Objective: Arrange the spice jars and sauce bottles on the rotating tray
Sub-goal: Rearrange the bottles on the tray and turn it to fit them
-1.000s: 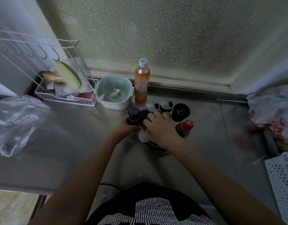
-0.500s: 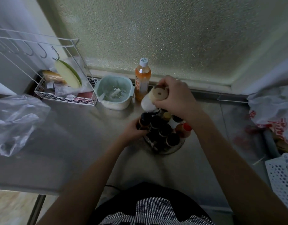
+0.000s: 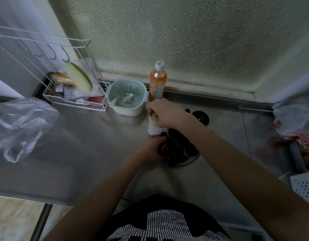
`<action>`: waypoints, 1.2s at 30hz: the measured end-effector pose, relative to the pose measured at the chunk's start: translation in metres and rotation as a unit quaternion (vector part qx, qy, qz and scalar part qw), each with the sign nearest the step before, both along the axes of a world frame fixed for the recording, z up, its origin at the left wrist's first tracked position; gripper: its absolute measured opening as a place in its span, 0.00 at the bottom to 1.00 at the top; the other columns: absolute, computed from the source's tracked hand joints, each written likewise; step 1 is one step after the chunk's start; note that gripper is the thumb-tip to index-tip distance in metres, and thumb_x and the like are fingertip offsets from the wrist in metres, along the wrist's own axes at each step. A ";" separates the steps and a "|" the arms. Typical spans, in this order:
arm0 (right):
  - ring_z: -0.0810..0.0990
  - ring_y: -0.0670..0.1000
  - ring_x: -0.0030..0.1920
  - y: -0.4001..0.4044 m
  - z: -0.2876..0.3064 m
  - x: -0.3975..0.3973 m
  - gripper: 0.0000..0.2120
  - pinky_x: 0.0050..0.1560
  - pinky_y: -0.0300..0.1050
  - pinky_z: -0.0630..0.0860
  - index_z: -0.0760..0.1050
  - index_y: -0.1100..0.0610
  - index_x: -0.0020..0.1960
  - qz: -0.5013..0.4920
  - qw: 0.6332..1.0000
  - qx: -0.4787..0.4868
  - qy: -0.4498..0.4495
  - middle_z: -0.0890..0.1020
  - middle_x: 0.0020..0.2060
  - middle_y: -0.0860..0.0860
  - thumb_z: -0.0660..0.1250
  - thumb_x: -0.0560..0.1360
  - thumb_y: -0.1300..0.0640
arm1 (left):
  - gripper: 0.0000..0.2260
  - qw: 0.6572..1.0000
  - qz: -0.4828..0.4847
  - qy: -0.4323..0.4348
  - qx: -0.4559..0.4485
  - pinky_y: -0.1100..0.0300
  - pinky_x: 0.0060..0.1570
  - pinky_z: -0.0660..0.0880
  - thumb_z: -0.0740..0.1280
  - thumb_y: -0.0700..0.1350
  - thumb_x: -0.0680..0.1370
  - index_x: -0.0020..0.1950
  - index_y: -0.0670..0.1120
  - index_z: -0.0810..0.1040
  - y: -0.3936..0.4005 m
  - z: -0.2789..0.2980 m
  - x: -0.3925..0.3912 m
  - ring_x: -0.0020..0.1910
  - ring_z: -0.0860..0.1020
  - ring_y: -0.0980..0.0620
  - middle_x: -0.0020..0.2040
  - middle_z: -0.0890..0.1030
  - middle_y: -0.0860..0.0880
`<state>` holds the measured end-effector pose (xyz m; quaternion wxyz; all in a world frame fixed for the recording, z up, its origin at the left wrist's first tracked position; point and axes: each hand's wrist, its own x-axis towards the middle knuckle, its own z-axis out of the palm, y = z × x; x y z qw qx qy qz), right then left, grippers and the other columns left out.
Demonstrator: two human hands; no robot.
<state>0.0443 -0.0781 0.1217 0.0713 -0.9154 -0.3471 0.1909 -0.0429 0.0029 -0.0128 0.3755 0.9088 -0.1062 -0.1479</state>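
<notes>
My right hand grips one white jar; my left hand cups one tray holding several dark-capped jars.

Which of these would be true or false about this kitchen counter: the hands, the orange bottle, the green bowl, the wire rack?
1. The right hand grips a pale jar from above. True.
2. The orange bottle lies on its side. False: it stands upright by the window, white cap on.
3. The green strainer bowl sits between the wire rack and the orange bottle. True.
4. The left hand rests flat on the counter, far from the tray. False: it is at the left edge of the rotating tray of dark-capped jars.
5. The green strainer bowl is upside down. False: it stands open side up.
</notes>
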 end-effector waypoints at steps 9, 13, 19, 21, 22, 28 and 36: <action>0.70 0.53 0.49 0.014 -0.018 0.002 0.15 0.49 0.46 0.70 0.73 0.57 0.56 0.032 0.996 -0.078 -0.006 0.72 0.57 0.57 0.61 0.73 0.70 | 0.15 0.971 -0.117 -0.055 0.199 0.50 0.63 0.64 0.62 0.49 0.75 0.61 0.50 0.75 -0.001 -0.004 -0.013 0.65 0.64 0.39 0.66 0.70 0.44; 0.73 0.56 0.56 0.016 -0.014 0.004 0.18 0.55 0.49 0.73 0.74 0.57 0.58 0.053 0.994 -0.090 0.014 0.72 0.59 0.57 0.62 0.71 0.71 | 0.13 0.952 -0.156 -0.157 0.212 0.50 0.69 0.61 0.63 0.45 0.75 0.58 0.45 0.76 0.001 -0.011 -0.021 0.71 0.64 0.40 0.66 0.74 0.43; 0.73 0.57 0.56 0.013 -0.028 0.003 0.16 0.48 0.48 0.72 0.73 0.57 0.56 0.063 0.992 -0.107 -0.007 0.73 0.58 0.57 0.62 0.71 0.70 | 0.18 0.957 -0.176 -0.117 0.200 0.53 0.67 0.63 0.63 0.41 0.73 0.63 0.41 0.72 -0.008 -0.010 -0.018 0.65 0.71 0.41 0.64 0.74 0.39; 0.72 0.56 0.55 0.008 -0.037 0.001 0.14 0.47 0.48 0.70 0.73 0.57 0.55 0.075 0.992 -0.096 -0.024 0.74 0.57 0.56 0.62 0.72 0.68 | 0.19 0.957 -0.178 -0.112 0.197 0.53 0.65 0.65 0.62 0.40 0.72 0.63 0.41 0.72 -0.009 -0.011 -0.017 0.63 0.72 0.41 0.62 0.75 0.39; 0.72 0.56 0.55 0.006 -0.041 0.001 0.13 0.48 0.49 0.70 0.73 0.57 0.54 0.082 0.992 -0.088 -0.033 0.74 0.57 0.56 0.62 0.72 0.68 | 0.19 0.959 -0.175 -0.109 0.196 0.52 0.64 0.66 0.62 0.41 0.72 0.64 0.42 0.71 -0.009 -0.011 -0.015 0.63 0.72 0.42 0.63 0.75 0.40; 0.71 0.57 0.56 -0.005 -0.054 -0.004 0.15 0.52 0.51 0.70 0.69 0.57 0.56 0.115 0.983 -0.112 -0.093 0.75 0.56 0.56 0.64 0.71 0.66 | 0.24 0.967 -0.161 -0.076 0.183 0.48 0.65 0.68 0.61 0.43 0.75 0.71 0.43 0.64 -0.012 -0.005 -0.003 0.68 0.68 0.43 0.70 0.69 0.41; 0.76 0.53 0.57 -0.055 -0.028 -0.054 0.16 0.53 0.45 0.75 0.70 0.53 0.61 -0.021 0.993 0.091 -0.076 0.78 0.57 0.54 0.60 0.76 0.64 | 0.22 0.965 -0.157 -0.056 0.200 0.49 0.67 0.65 0.64 0.42 0.74 0.69 0.44 0.69 -0.014 -0.004 0.003 0.70 0.64 0.43 0.71 0.67 0.42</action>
